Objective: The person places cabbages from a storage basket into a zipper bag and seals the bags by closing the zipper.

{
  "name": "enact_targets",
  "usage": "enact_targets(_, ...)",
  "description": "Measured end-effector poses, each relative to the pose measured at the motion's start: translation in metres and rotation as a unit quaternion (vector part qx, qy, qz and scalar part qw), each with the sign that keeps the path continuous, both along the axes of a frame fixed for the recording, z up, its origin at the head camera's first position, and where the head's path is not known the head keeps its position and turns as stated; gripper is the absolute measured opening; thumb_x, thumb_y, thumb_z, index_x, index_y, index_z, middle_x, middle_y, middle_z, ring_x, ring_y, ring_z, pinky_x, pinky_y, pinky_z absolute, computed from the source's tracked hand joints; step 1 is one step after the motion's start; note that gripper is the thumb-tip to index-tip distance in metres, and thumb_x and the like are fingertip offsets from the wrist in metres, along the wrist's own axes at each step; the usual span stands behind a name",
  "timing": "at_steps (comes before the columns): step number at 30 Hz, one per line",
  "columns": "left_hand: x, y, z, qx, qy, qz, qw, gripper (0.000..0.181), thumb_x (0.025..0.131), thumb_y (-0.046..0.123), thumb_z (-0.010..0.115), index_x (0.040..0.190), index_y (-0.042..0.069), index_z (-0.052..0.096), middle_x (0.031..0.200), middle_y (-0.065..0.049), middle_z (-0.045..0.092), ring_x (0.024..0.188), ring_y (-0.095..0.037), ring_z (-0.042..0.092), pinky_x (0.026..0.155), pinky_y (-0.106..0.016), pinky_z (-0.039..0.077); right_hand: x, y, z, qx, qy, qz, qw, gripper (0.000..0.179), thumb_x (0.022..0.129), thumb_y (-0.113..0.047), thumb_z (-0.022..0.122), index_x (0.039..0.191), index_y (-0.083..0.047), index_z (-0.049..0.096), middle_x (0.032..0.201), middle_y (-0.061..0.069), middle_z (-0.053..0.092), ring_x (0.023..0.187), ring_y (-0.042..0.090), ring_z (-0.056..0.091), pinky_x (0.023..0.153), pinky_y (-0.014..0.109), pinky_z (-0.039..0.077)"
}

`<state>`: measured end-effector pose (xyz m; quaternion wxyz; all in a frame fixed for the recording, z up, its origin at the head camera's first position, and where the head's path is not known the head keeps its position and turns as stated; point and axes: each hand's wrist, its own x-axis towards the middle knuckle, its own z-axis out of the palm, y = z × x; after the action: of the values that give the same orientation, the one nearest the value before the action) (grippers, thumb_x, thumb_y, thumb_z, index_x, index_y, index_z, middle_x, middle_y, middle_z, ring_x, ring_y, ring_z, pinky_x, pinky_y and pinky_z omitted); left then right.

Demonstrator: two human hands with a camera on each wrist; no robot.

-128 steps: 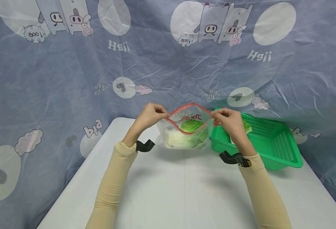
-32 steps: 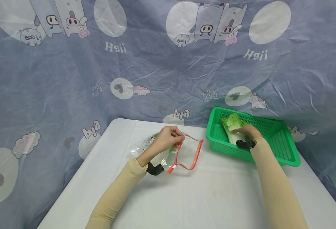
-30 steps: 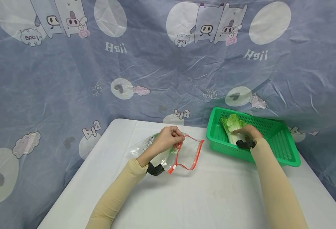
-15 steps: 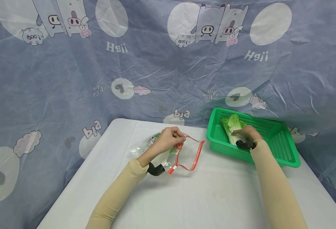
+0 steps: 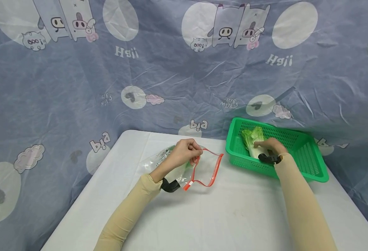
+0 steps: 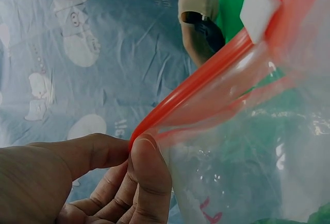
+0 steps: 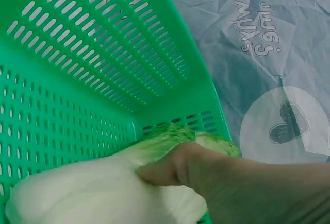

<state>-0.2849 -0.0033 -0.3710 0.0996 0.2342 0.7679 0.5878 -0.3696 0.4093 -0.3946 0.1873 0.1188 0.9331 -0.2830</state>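
My left hand point(image 5: 184, 153) pinches the red zip edge of a clear zip bag point(image 5: 150, 164) between thumb and forefinger. The bag lies over the table's left middle, its mouth spread toward the right. Through the plastic a pale green napa cabbage shows, partly behind the hand. In the left wrist view, a white slider point(image 6: 256, 10) sits on the red zip. My right hand point(image 5: 273, 144) reaches into the green basket point(image 5: 312, 164) and grips a second napa cabbage point(image 5: 250, 141). The right wrist view has the thumb pressed on its white stem point(image 7: 87, 190); the other fingers are hidden.
The perforated basket stands at the back right of a white table point(image 5: 215, 216), close to a patterned grey-blue curtain point(image 5: 171, 69) that hangs behind and along both sides. The basket's wall rises around the right hand.
Both hands held the bag's mouth up earlier; now only the left hand holds it, lower and further left. The right hand has gone into the basket, where the cabbage has turned slightly.
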Motion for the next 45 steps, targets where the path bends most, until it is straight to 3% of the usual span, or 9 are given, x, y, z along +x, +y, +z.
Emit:
enact_targets(5,0.001,0.0,-0.001,-0.004,-0.006,-0.001,1.0,0.005,0.089,0.007,0.066,0.089,0.002,0.065,0.066,-0.013,0.067,0.049,-0.017,0.059,0.048,-0.029,0.053,0.003,-0.002,0.0,0.009,-0.012,0.02,0.9997,0.051,0.09,-0.054,0.058,0.056,-0.024,0.036,0.052,-0.007,0.033,0.048,0.01,0.033,0.056,0.03,0.04)
enact_targets(10,0.003,0.001,0.001,-0.008,-0.005,-0.003,1.0,0.005,0.09,0.008,0.066,0.089,0.003,0.065,0.065,-0.01,0.066,0.049,-0.016,0.059,0.047,-0.029,0.053,-0.001,0.0,-0.005,0.002,-0.006,-0.008,0.9999,0.044,0.089,-0.052,0.062,0.077,-0.011,0.055,0.069,0.0,0.049,0.059,0.015,0.05,0.06,0.032,0.048)
enact_targets(13,0.003,0.001,0.001,-0.01,-0.002,-0.005,0.9999,0.006,0.089,0.009,0.067,0.09,0.003,0.065,0.065,-0.009,0.066,0.048,-0.016,0.059,0.048,-0.03,0.053,-0.003,0.001,-0.006,-0.011,-0.006,-0.027,0.9996,0.042,0.09,-0.047,0.062,0.091,-0.005,0.057,0.076,0.003,0.052,0.068,0.02,0.057,0.061,0.032,0.05)
enact_targets(18,0.002,0.001,0.0,-0.01,0.001,-0.004,0.9999,0.006,0.09,0.009,0.066,0.089,0.004,0.065,0.064,-0.008,0.066,0.048,-0.016,0.059,0.047,-0.03,0.053,-0.002,0.002,-0.004,-0.02,-0.001,-0.033,0.9993,0.039,0.09,-0.047,0.06,0.08,-0.009,0.056,0.069,0.0,0.051,0.066,0.02,0.057,0.061,0.033,0.05)
enact_targets(25,-0.001,0.001,-0.001,-0.006,0.007,0.004,1.0,0.006,0.088,0.009,0.067,0.087,0.004,0.066,0.064,-0.009,0.066,0.049,-0.017,0.059,0.046,-0.029,0.053,0.015,-0.003,0.005,-0.028,0.037,-0.03,0.9985,0.073,0.091,-0.056,0.052,0.121,0.01,0.048,0.11,0.023,0.053,0.088,0.032,0.064,0.077,0.042,0.053)
enact_targets(30,-0.001,0.0,-0.001,-0.009,0.003,0.006,0.9999,0.008,0.089,0.012,0.068,0.088,0.004,0.066,0.066,-0.012,0.067,0.051,-0.022,0.061,0.048,-0.029,0.053,0.028,-0.013,0.011,-0.029,0.095,-0.046,0.9939,0.084,0.091,-0.061,0.049,0.123,0.016,0.048,0.121,0.034,0.052,0.099,0.039,0.064,0.089,0.052,0.05)
enact_targets(36,-0.001,0.001,-0.001,-0.005,-0.005,0.011,0.9999,0.012,0.089,0.012,0.069,0.092,0.0,0.066,0.071,-0.02,0.068,0.063,-0.045,0.062,0.046,-0.026,0.052,0.035,-0.024,0.011,-0.005,0.206,-0.118,0.9712,0.069,0.087,-0.064,0.052,0.096,0.005,0.053,0.103,0.023,0.053,0.087,0.033,0.053,0.062,0.035,0.046)
enact_targets(41,0.0,0.001,0.001,-0.007,-0.004,0.012,0.9999,0.009,0.089,0.008,0.067,0.091,-0.001,0.066,0.07,-0.021,0.067,0.061,-0.045,0.061,0.046,-0.025,0.051,0.041,-0.033,0.012,-0.027,0.302,-0.159,0.9396,0.065,0.088,-0.054,0.054,0.114,0.006,0.049,0.107,0.023,0.054,0.089,0.034,0.055,0.056,0.031,0.044)
enact_targets(45,-0.003,0.001,-0.003,-0.003,-0.002,0.015,0.9999,0.007,0.088,0.01,0.069,0.088,0.003,0.066,0.066,-0.014,0.067,0.056,-0.034,0.063,0.047,-0.027,0.053,0.049,-0.039,0.015,-0.044,0.334,-0.171,0.926,0.067,0.089,-0.053,0.051,0.125,0.003,0.042,0.115,0.023,0.049,0.095,0.036,0.051,0.064,0.037,0.044)
